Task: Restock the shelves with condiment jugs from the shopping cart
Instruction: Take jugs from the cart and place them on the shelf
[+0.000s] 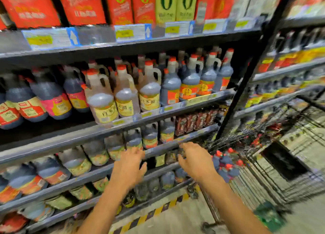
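Presently both arms reach toward lower shelves. Left grip released, fingers spread, holding nothing. Right grip also released, empty. Red-capped condiment jugs cluster in shopping cart, just right of right grip. Frame blurred: fingertip contact with shelf edge possibly, cannot tell. Shelved jugs fill rows above.

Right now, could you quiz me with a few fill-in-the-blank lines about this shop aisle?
1. The left hand and right hand both hold ____.
2. The jugs in the cart have ____ caps.
3. The cart stands to the ____ of the shelves.
4. The blue arrows point ____.

Missing words: nothing; red; right; up.
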`<state>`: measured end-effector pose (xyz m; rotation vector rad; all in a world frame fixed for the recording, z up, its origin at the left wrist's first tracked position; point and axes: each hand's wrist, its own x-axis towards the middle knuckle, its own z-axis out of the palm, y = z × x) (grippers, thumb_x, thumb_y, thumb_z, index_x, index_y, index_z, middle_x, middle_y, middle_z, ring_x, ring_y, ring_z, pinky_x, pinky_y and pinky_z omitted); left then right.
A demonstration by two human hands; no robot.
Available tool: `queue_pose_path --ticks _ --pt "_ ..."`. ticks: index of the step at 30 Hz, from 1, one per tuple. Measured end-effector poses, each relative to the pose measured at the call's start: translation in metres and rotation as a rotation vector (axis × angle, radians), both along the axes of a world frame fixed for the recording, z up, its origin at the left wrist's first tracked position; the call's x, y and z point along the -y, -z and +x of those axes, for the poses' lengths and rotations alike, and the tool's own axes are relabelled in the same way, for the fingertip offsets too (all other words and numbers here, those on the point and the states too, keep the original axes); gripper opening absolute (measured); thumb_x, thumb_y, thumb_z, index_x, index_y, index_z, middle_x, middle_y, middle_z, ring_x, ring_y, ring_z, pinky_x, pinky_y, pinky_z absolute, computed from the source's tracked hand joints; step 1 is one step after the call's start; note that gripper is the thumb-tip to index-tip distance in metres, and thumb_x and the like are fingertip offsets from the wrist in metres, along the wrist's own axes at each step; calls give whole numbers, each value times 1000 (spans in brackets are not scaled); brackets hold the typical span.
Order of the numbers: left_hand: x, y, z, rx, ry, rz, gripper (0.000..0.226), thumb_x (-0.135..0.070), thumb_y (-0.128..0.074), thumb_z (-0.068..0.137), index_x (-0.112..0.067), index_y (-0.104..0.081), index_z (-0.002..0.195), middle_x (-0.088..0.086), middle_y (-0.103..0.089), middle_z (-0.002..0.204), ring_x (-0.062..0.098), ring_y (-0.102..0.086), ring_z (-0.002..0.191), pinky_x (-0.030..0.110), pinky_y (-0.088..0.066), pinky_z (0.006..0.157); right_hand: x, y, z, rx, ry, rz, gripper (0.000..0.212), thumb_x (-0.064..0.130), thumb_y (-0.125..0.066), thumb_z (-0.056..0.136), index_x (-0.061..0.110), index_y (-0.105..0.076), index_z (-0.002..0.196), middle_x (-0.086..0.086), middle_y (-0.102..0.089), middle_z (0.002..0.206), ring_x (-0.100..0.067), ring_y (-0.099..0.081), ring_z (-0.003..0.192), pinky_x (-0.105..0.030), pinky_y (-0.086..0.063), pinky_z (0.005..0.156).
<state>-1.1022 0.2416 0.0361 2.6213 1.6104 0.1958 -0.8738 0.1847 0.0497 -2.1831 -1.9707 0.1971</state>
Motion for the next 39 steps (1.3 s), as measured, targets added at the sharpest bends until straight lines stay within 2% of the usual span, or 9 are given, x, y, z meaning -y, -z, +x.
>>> queue_pose_path --ticks 4,7,10,12,18,27,30,36,39 --pt "76 26 90 -50 175 -107 13 -36 -48 97 -25 -55 101 -1 -58 109 21 -59 98 33 -45 71 106 29 80 6 118 -54 26 39 -50 99 17 -60 110 -7 -65 111 -32 -64 104 -39 -47 72" --pt "133 42 158 -26 282 -150 10 -32 -49 95 -23 -53 92 2 -60 102 25 -61 98 37 -45 70 187 40 138 -9 243 -87 29 40 -49 100 20 -60 118 -6 -65 116 -33 -65 108 -39 -49 75" --pt "181 57 220 -53 393 -183 19 -37 -48 95 -24 -57 105 1 -59 106 24 -60 102 38 -44 73 261 47 191 -49 375 -122 36 40 -52 96 22 -58 126 -4 -64 124 -31 -62 116 -39 -51 88" --pt "206 64 258 -70 470 -207 21 -38 -48 95 -25 -58 108 0 -59 108 24 -59 105 37 -38 72 303 51 221 -89 455 -128 32 40 -53 95 23 -58 122 -2 -64 123 -30 -63 115 -40 -52 87" --pt "251 66 357 -74 644 -237 18 -40 -51 93 -26 -59 100 -4 -64 102 20 -63 100 34 -41 71 378 65 289 -108 681 -114 30 43 -55 98 26 -60 122 0 -65 124 -26 -63 114 -37 -53 87" --pt "210 93 449 -74 657 -293 33 -44 -43 92 -24 -62 111 -1 -63 115 24 -62 108 39 -50 83 338 86 373 -90 719 -190 36 36 -52 97 22 -58 129 -3 -65 127 -27 -63 112 -37 -52 91" --pt "175 106 475 -80 611 -308 25 -40 -48 97 -24 -61 109 -2 -64 112 23 -62 107 36 -45 77 302 88 399 -65 663 -227 38 37 -53 98 21 -57 131 -5 -65 125 -28 -63 112 -38 -53 89" --pt "110 128 501 -89 452 -318 11 -32 -55 91 -23 -61 90 -2 -63 90 22 -65 83 37 -54 69 219 107 444 -84 498 -292 30 35 -58 94 17 -62 117 -4 -67 109 -29 -66 102 -40 -55 84" --pt "86 138 504 -157 356 -313 11 -32 -59 85 -26 -57 75 -2 -60 76 22 -63 69 33 -48 57 177 118 461 -63 384 -371 31 29 -57 94 15 -61 121 -6 -67 114 -32 -63 109 -40 -52 90"
